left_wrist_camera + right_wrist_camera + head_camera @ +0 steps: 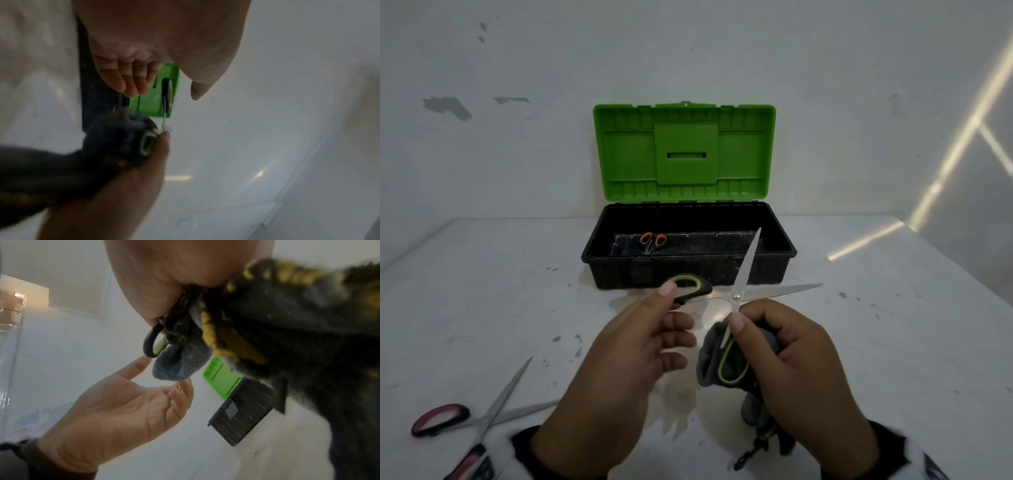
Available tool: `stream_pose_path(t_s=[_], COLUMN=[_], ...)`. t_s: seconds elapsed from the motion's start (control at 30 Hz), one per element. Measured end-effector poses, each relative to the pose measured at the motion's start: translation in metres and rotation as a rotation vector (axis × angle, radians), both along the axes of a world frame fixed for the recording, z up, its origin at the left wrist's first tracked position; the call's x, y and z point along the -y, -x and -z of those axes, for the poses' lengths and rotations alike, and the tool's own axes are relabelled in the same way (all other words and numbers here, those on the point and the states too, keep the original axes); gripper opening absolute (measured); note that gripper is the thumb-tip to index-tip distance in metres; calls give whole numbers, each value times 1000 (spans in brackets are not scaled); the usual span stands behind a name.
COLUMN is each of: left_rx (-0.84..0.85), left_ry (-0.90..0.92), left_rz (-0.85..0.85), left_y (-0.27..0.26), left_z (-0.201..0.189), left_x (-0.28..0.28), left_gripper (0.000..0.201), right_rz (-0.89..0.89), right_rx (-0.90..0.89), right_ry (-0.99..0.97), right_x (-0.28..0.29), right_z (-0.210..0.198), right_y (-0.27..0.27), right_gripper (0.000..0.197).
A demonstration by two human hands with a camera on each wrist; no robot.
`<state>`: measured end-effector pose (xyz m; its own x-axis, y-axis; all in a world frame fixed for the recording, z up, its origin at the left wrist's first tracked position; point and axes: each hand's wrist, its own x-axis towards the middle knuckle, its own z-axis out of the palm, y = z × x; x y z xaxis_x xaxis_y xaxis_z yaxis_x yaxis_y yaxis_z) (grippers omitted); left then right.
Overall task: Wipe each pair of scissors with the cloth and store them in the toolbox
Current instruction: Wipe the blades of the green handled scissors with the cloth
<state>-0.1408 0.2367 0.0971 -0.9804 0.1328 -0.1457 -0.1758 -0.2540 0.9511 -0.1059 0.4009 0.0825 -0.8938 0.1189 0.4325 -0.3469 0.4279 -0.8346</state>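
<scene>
Green-and-black-handled scissors (pixel 736 296) are held spread wide in front of the toolbox (pixel 619 258). My right hand (pixel 750 318) grips the lower handle loop (pixel 153 344) together with the grey cloth (pixel 709 359), thumb pressed on the shank just below the pivot. My left hand (pixel 674 308) is relaxed around the other handle (pixel 166 92); in the left wrist view that handle lies between thumb and fingers with a gap on each side. One blade points up over the box, the other to the right. Small orange-handled scissors (pixel 652 241) lie inside the box.
The toolbox's green lid (pixel 685 154) stands upright against the wall. Red-handled scissors (pixel 441 418) lie spread on the white table (pixel 893 342) at the lower left, beside my left sleeve. A dark fringed end of the cloth hangs under my right hand.
</scene>
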Motion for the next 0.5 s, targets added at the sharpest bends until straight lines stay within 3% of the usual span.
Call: stream_pose_path(t_s=[0.1, 0.2, 0.5], left_rx=[67, 38, -232], left_ry=[-165, -213, 48], left_rz=[-6, -102, -407], left_y=[-5, -7, -7], left_z=[-4, -4, 0], left_x=[-11, -24, -49], left_gripper=[44, 28, 30], right_rz=[18, 41, 131], right_rx=[-68, -107, -196], right_ry=[-33, -12, -70], right_x=[8, 13, 21], right_z=[8, 10, 15], right_y=[3, 5, 10], right_gripper=[21, 19, 26])
